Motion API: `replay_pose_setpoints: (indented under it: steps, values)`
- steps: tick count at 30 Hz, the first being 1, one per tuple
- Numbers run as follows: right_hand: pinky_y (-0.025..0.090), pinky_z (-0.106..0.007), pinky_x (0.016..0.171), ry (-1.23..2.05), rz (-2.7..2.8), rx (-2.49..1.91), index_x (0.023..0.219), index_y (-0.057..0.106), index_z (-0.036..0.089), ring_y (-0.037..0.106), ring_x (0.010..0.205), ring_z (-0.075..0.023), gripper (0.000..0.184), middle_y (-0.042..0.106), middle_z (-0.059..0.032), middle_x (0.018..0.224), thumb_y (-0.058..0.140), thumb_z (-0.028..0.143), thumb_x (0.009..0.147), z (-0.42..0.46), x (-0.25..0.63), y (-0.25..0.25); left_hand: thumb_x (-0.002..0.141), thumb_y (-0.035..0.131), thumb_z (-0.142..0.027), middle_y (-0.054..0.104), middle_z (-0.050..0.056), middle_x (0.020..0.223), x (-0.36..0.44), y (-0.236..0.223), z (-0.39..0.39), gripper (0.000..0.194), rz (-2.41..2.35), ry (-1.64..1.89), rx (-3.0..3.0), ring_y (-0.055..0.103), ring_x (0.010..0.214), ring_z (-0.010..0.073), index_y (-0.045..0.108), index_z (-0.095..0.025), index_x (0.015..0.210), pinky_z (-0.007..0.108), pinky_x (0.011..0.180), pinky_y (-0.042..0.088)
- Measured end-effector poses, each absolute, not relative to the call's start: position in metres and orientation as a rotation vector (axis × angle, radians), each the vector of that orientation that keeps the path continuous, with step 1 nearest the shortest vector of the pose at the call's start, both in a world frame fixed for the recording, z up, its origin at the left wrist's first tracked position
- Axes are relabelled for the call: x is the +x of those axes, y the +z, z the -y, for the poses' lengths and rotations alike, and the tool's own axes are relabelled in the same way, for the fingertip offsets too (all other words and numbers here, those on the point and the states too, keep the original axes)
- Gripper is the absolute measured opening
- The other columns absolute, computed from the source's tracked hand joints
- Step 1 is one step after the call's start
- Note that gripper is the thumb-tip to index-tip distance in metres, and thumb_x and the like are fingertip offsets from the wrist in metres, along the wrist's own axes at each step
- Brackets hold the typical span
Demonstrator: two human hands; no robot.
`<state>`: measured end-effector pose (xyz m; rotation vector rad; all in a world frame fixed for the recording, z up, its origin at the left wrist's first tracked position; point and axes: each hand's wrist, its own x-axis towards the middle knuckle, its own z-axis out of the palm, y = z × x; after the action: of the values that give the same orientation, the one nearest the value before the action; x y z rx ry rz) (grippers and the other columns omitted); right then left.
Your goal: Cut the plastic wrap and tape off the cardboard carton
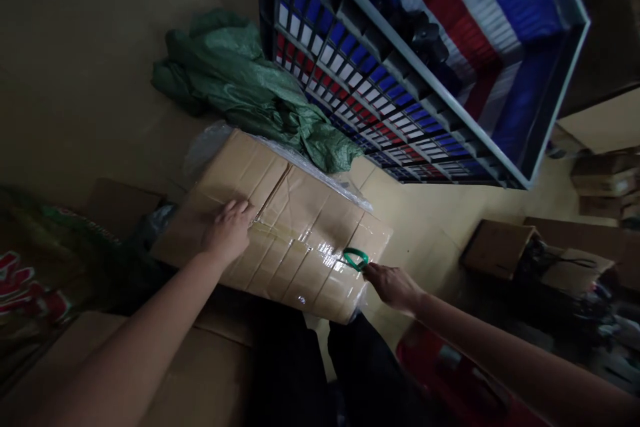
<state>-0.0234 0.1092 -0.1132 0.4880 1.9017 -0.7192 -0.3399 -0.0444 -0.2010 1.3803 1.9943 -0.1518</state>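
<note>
A taped cardboard box lies in front of my legs, with glossy clear tape across its top and several crease lines. A narrow gap shows between flaps near the left end. My left hand rests on the box top beside that gap, fingers slightly bent and holding nothing. At the right end of the box, my right hand is closed on a green loop-shaped tool. The green loop sticks out over the taped top; the rest of the tool is hidden in the hand.
A large dark plastic crate with a red, white and blue striped lining stands beyond the box. Crumpled green sacking lies beside it. Cardboard boxes are at right, a printed sack at left, and a red object below.
</note>
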Motion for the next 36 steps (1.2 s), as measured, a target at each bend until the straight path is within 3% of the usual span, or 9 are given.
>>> replay_pose_setpoints:
  steps: [5,9,14,17,22,28,36]
  values:
    - [0.043,-0.032,0.073,-0.595,-2.047,0.844,0.112,0.051,0.014,0.061,0.085,-0.0201,0.032,0.062,-0.0109,0.105,0.024,0.023,0.097,-0.118,-0.052,-0.109,0.08,0.039,-0.004,0.055,0.007,0.098,-0.338,-0.194,0.035,0.03,-1.951,-0.271,1.384,0.047,0.101,0.0274,0.06,-0.021,0.093,0.04,0.082,0.042]
    - [0.04,-0.037,0.082,-0.318,-2.283,1.092,0.133,0.038,0.016,0.051,0.096,-0.0254,0.04,0.053,-0.0147,0.109,0.025,0.019,0.095,-0.128,-0.118,-0.13,0.089,0.028,-0.009,0.057,0.01,0.101,-0.333,-0.192,0.027,0.034,-1.968,-0.367,1.416,0.048,0.1,0.0278,0.061,-0.016,0.098,0.042,0.087,0.041]
    - [0.04,-0.043,0.085,-0.401,-2.25,1.156,0.143,0.024,0.017,0.043,0.109,-0.0305,0.051,0.044,-0.0194,0.123,0.027,0.016,0.092,-0.112,-0.183,-0.176,0.089,0.025,-0.008,0.058,0.011,0.109,-0.327,-0.188,0.024,0.037,-1.949,-0.334,1.377,0.047,0.107,0.0276,0.059,-0.014,0.105,0.04,0.088,0.043]
    - [0.042,-0.043,0.087,-0.515,-2.275,1.217,0.135,0.036,0.014,0.044,0.111,-0.0303,0.043,0.045,-0.0197,0.127,0.033,0.027,0.094,-0.085,-0.198,-0.185,0.086,0.027,-0.004,0.059,0.012,0.107,-0.33,-0.187,0.02,0.038,-1.942,-0.352,1.364,0.049,0.105,0.0277,0.059,-0.012,0.104,0.04,0.088,0.043]
    - [0.049,-0.035,0.077,-0.91,-1.859,1.186,0.107,0.06,0.018,0.062,0.091,-0.0239,0.036,0.066,-0.0105,0.1,0.041,0.044,0.092,-0.057,-0.218,-0.194,0.087,0.028,-0.006,0.062,0.012,0.1,-0.336,-0.19,0.015,0.036,-1.892,-0.326,1.369,0.051,0.102,0.0292,0.062,-0.013,0.096,0.043,0.087,0.043]
    - [0.051,-0.035,0.08,-0.906,-1.744,1.185,0.106,0.066,0.013,0.063,0.099,-0.0282,0.032,0.068,-0.0142,0.105,0.054,0.034,0.085,-0.065,-0.238,-0.219,0.089,0.024,-0.007,0.062,0.014,0.098,-0.34,-0.195,0.009,0.039,-1.845,-0.336,1.337,0.051,0.103,0.0303,0.062,-0.01,0.096,0.043,0.087,0.044]
    - [0.053,-0.037,0.079,-0.949,-1.705,1.215,0.109,0.064,0.012,0.064,0.098,-0.0278,0.029,0.068,-0.0151,0.106,0.044,0.019,0.089,-0.064,-0.24,-0.22,0.08,0.032,0.002,0.061,0.012,0.107,-0.35,-0.195,0.008,0.041,-1.741,-0.34,1.34,0.051,0.109,0.0276,0.065,-0.015,0.1,0.04,0.095,0.042]
